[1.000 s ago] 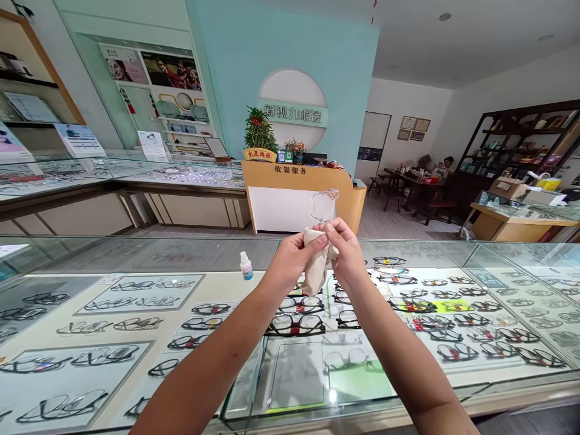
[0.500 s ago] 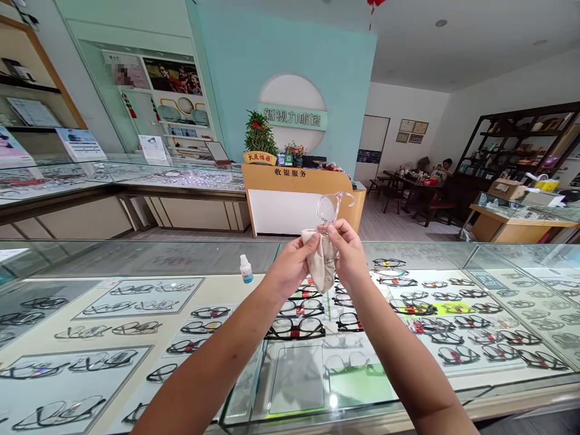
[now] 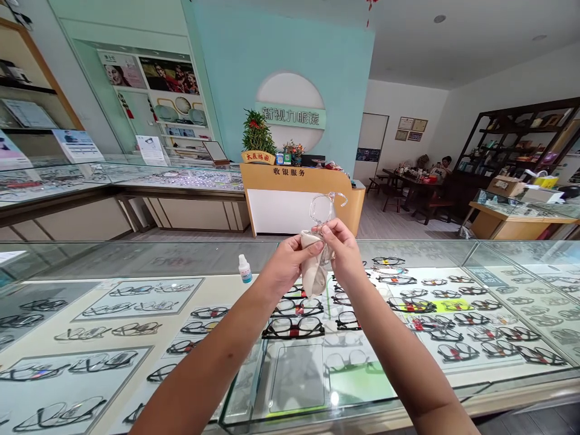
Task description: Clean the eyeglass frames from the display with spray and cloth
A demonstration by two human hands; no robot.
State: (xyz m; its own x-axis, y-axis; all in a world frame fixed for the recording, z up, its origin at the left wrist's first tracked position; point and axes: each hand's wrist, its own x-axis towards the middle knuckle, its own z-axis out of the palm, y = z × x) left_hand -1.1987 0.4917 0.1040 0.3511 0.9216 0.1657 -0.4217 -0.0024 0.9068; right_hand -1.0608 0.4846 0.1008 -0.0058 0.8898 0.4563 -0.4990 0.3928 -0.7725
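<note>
Above the glass counter, a pair of clear-framed glasses (image 3: pixel 321 208) is held upright on its side, one lens and a curved temple tip sticking up. My right hand (image 3: pixel 339 249) pinches the frame near its middle. My left hand (image 3: pixel 290 261) is closed on a beige cloth (image 3: pixel 312 275), its thumb pressed on the cloth around the lower part of the glasses. The cloth hangs down between both hands and hides much of the lower lens. A small white bottle with a blue-green label (image 3: pixel 245 269) stands on the counter, left of my left hand.
Rows of eyeglasses (image 3: pixel 294 328) lie inside the glass display counter (image 3: pixel 136 257) below my arms. Beyond it stands a wooden reception desk (image 3: pixel 290 208) with a plant (image 3: pixel 258 133). A person (image 3: pixel 446 166) sits at a dark table in the back right.
The glasses have shifted slightly left and turned a little. The cloth has moved slightly left and down, with my left thumb now farther across it.
</note>
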